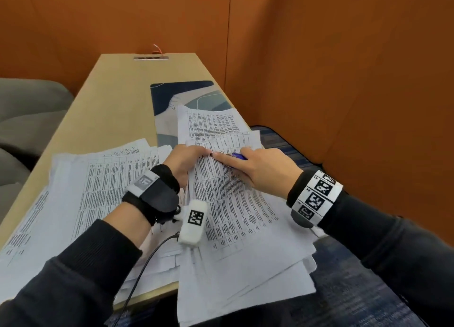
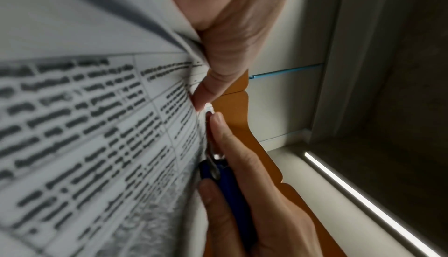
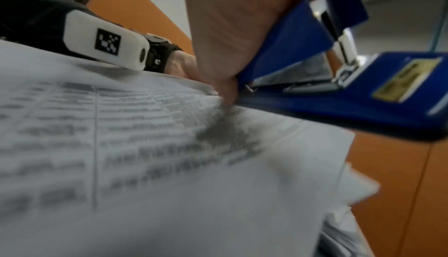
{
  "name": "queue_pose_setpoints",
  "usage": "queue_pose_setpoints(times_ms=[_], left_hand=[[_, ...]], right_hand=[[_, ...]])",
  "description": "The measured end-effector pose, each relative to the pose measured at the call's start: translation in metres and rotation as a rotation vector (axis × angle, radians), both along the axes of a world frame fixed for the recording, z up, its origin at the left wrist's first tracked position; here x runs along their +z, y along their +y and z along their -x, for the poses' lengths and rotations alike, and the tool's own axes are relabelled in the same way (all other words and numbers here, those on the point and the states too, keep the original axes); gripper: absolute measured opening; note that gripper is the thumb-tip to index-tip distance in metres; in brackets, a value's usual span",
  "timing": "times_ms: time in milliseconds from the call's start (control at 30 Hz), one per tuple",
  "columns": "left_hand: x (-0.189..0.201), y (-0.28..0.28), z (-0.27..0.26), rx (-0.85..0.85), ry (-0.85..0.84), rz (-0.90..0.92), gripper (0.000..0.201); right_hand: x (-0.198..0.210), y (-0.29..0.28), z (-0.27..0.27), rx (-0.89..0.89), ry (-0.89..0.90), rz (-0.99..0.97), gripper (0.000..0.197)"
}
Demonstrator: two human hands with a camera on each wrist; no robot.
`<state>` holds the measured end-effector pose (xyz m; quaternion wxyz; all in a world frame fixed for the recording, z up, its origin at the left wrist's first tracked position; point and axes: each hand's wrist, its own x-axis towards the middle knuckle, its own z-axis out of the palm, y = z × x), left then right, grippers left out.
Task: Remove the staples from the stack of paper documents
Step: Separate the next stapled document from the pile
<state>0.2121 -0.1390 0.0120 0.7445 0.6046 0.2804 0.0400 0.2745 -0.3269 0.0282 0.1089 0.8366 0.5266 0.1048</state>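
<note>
Your left hand point(image 1: 186, 157) pinches the stapled document's point(image 1: 228, 191) corner; keep it taut while your right hand point(image 1: 265, 169), gripping the blue stapler point(image 3: 339, 81), levers gently.

The printed text on the stapled papers point(image 1: 228, 191) is too blurred to read; the blue stapler point(image 1: 239, 156) is mostly hidden behind the right hand point(image 1: 265, 169); no staple discernible.

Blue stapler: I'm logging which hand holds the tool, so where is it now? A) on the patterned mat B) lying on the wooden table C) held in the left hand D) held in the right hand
D: the blue stapler sits in the right hand, fingers curled round it, while the left hand grips the stapled papers.
</note>
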Motion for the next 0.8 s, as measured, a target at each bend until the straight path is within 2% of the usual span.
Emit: queue_pose_setpoints(times_ms=[100,233,300,400,500,567,600,667,733,800], left_hand=[[0.008,-0.004,-0.004,-0.021,-0.007,-0.045,0.026],[0.019,-0.002,-0.011,-0.008,-0.109,-0.152,0.022],[0.021,0.007,-0.013,0.026,-0.130,-0.198,0.015],[0.010,0.020,-0.008,-0.002,-0.054,-0.269,0.015],[-0.008,0.024,0.003,-0.282,0.095,-0.347,0.033],[-0.012,0.019,0.011,-0.430,0.134,-0.355,0.042],[-0.013,0.016,0.012,-0.437,0.122,-0.366,0.045],[-0.013,0.015,0.010,-0.334,0.046,-0.398,0.045],[-0.013,0.015,0.005,-0.184,-0.058,-0.384,0.047],[-0.014,0.015,0.003,-0.132,-0.096,-0.351,0.049]], right_hand=[[0.004,-0.007,-0.012,0.024,0.008,-0.083,0.054],[0.013,-0.037,-0.042,-0.210,0.441,-0.511,0.053],[0.016,-0.068,-0.068,-0.394,0.574,-0.582,0.051],[-0.010,-0.122,-0.112,-0.628,0.686,-0.402,0.049],[-0.076,-0.163,-0.129,-0.760,0.851,-0.129,0.052],[-0.118,-0.178,-0.119,-0.833,0.925,0.100,0.055],[-0.129,-0.180,-0.107,-0.867,0.953,0.193,0.058],[-0.155,-0.184,-0.092,-0.959,0.976,0.346,0.067],[-0.168,-0.185,-0.084,-0.981,0.920,0.475,0.072],[-0.181,-0.189,-0.089,-1.020,0.853,0.522,0.069]])
